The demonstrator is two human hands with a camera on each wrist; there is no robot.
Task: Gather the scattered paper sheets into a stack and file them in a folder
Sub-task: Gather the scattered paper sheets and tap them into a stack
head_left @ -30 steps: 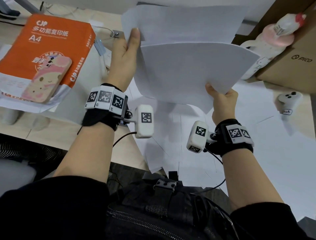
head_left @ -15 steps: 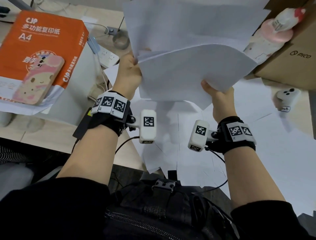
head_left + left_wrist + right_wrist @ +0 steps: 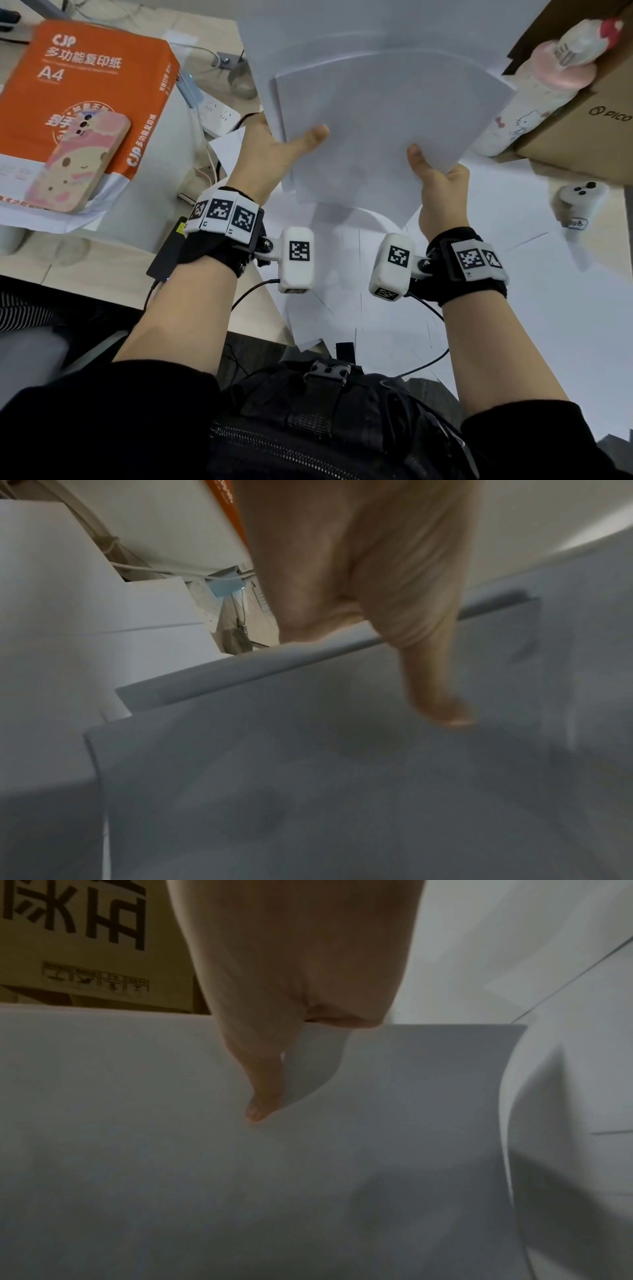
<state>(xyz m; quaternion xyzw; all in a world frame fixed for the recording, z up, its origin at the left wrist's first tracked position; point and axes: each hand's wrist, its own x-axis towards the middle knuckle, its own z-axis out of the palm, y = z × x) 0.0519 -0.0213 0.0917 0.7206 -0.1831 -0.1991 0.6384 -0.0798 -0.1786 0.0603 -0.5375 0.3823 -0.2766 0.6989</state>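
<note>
A loose bundle of white paper sheets (image 3: 383,113) is held up above the desk, fanned and curved. My left hand (image 3: 274,150) grips its lower left edge, thumb pressed on the front sheet; the left wrist view shows that thumb on the paper sheets (image 3: 308,777). My right hand (image 3: 435,181) pinches the bottom right edge, thumb on top, as the right wrist view shows on the paper sheets (image 3: 240,1177). More white sheets (image 3: 513,291) lie scattered on the desk below. No folder is in view.
An orange A4 paper ream (image 3: 85,96) with a pink phone (image 3: 78,161) on it sits at the left. A power strip (image 3: 219,114) and cables lie behind. A pink-capped bottle (image 3: 534,85), a cardboard box (image 3: 589,137) and a white controller (image 3: 579,202) are at the right.
Both hands have brought their separate sheets together into one bundle. The left hand slid down from the sheets' side to the lower left edge, thumb now on the front.
</note>
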